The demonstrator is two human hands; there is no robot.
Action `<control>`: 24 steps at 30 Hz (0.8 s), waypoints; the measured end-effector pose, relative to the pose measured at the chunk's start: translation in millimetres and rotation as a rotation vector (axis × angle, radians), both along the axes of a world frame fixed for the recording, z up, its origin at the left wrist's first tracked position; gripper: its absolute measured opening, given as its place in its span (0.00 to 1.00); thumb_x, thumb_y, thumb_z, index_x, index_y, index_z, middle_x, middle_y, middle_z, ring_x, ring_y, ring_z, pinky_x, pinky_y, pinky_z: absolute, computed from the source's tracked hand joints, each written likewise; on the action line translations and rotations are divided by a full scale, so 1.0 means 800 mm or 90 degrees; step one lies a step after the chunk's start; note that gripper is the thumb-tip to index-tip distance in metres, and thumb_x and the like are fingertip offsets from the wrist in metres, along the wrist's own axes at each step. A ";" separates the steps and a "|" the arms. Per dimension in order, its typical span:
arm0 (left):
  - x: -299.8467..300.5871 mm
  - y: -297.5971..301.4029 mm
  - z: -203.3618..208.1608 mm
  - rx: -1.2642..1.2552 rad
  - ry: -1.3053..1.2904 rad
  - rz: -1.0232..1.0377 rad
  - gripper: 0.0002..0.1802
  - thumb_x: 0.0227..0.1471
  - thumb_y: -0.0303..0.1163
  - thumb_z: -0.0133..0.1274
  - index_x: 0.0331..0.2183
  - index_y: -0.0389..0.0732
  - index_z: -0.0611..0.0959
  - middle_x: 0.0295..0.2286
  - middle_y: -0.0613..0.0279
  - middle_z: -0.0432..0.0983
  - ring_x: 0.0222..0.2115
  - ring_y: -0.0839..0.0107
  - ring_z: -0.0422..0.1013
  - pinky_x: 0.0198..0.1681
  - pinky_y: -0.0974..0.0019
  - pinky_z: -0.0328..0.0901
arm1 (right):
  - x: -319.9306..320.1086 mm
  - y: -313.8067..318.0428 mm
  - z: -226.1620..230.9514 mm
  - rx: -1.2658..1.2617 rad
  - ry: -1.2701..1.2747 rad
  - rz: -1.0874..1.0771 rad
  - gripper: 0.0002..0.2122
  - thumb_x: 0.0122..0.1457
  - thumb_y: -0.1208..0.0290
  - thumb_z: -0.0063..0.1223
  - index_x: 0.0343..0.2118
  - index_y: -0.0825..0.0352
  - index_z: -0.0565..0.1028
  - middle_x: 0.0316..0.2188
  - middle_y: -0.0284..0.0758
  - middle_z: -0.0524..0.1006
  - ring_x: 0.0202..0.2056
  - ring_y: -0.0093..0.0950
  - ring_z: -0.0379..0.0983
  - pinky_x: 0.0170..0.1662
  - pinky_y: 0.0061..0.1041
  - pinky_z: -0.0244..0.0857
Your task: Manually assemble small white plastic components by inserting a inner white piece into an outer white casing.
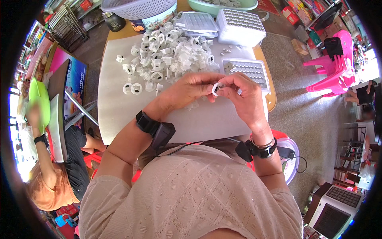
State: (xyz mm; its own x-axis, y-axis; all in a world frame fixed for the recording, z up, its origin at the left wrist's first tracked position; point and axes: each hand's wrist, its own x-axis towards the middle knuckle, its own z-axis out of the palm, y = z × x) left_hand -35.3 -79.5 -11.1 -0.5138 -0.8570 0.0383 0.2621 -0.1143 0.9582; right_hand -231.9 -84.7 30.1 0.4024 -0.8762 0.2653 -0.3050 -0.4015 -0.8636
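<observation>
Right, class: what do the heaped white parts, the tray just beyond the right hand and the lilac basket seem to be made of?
White parts: probably plastic, smooth; their milky, slightly see-through look suggests it.
Tray: likely thin moulded plastic, glossy; its pale rim catches light.
Lilac basket: seemingly moulded plastic, smooth; even colour and regular holes point that way.

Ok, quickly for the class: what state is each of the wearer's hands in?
Left hand: closed, pinching a small white plastic piece.
Right hand: closed, pinching the same piece.
</observation>
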 end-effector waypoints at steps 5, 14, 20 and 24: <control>0.002 -0.001 -0.002 0.013 -0.016 -0.035 0.22 0.58 0.33 0.50 0.52 0.36 0.73 0.37 0.67 0.74 0.31 0.78 0.69 0.39 0.73 0.65 | -0.003 0.001 -0.003 0.006 0.063 0.000 0.05 0.51 0.80 0.59 0.31 0.69 0.76 0.26 0.30 0.75 0.29 0.18 0.70 0.33 0.19 0.65; 0.005 -0.001 -0.003 0.124 0.140 0.009 0.18 0.56 0.32 0.53 0.47 0.35 0.75 0.35 0.64 0.75 0.33 0.77 0.72 0.40 0.71 0.68 | 0.003 0.007 0.006 -0.224 0.049 -0.027 0.14 0.47 0.81 0.57 0.39 0.68 0.73 0.36 0.40 0.74 0.35 0.37 0.73 0.35 0.31 0.68; 0.004 -0.002 -0.004 0.122 0.096 0.030 0.18 0.55 0.33 0.54 0.46 0.35 0.75 0.36 0.63 0.75 0.33 0.76 0.72 0.39 0.71 0.68 | 0.016 0.009 0.004 -0.392 0.128 -0.039 0.13 0.45 0.80 0.55 0.37 0.68 0.73 0.32 0.40 0.72 0.33 0.39 0.71 0.35 0.34 0.67; 0.003 -0.002 -0.006 0.124 0.125 0.028 0.18 0.54 0.33 0.55 0.45 0.35 0.76 0.36 0.62 0.75 0.33 0.75 0.72 0.39 0.71 0.68 | 0.021 0.005 -0.005 -0.426 0.158 -0.056 0.12 0.45 0.79 0.55 0.36 0.69 0.72 0.32 0.39 0.72 0.32 0.38 0.71 0.35 0.35 0.67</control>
State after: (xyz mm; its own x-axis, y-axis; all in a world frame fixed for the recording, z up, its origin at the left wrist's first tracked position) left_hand -33.2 -81.1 -16.0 -0.4746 -0.8795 -0.0351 0.4490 -0.2761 0.8498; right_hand -215.4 -80.5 26.5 0.4564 -0.5897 0.6663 -0.5162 -0.7854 -0.3416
